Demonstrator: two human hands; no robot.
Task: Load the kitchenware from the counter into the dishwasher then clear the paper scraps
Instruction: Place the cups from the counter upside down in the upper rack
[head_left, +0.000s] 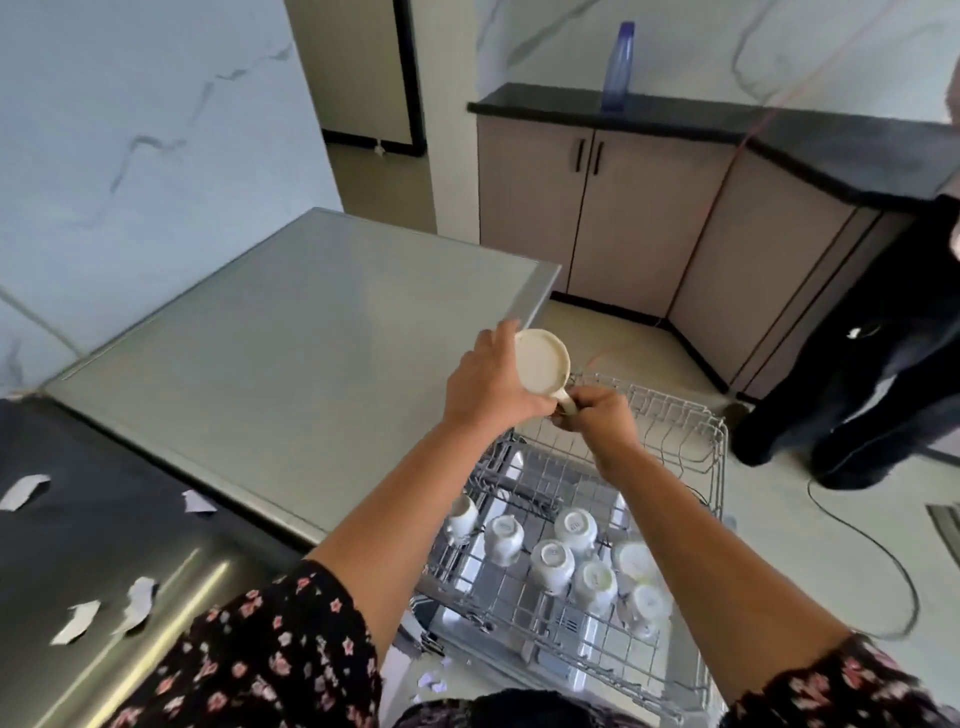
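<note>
Over the far end of the pulled-out dishwasher rack (714, 467), a cream mug (543, 369) is held base-up. The left hand (483, 384) wraps its body and the right hand (597, 421) pinches its handle, likely to seat it inverted like the nearer cups (550, 564). Paper scraps (78, 621) wait on the left counter (78, 545).

- I see the mug (543, 370) as cream glazed ceramic, with a duller base.
- The cups (550, 564) look white and glossy.
- The rack (717, 457) is thin grey wire with a smooth coating.
- The dishwasher top (291, 332) reads to me as brushed, satin metal.
- The counter (78, 467) is black and polished, and the paper scraps (23, 491) on it are matt white.
- The sleeve (270, 649) is printed cloth.
</note>
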